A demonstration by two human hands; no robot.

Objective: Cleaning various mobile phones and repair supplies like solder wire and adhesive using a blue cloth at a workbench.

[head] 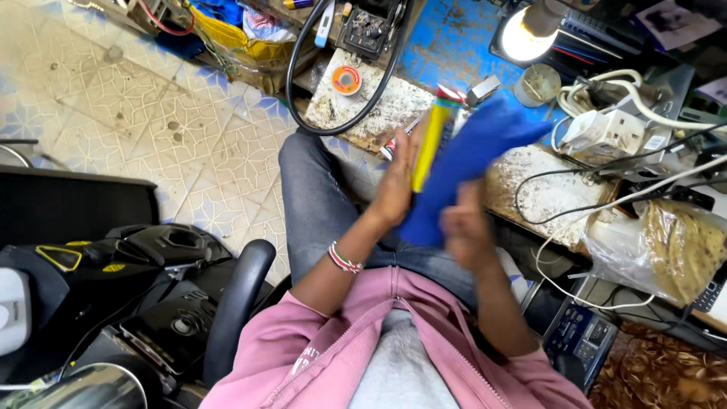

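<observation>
My left hand (pixel 395 185) holds a long yellow stick-shaped tool (pixel 429 144) with a red and green end, pressed against a blue cloth (pixel 469 151). My right hand (pixel 466 227), blurred by motion, grips the lower part of the blue cloth. Both hands are raised over my lap, above my jeans (pixel 318 204). A beaded bracelet (pixel 344 260) circles my left wrist. I wear a pink zip jacket (pixel 318 348).
A worn workbench (pixel 379 106) ahead holds a black cable loop (pixel 303 68), a solder reel (pixel 347 79), a lit lamp (pixel 522 34), a white power adapter (pixel 606 132) and a plastic bag (pixel 666 250). A black chair arm (pixel 235 303) and dark equipment (pixel 113 280) sit at left on tiled floor.
</observation>
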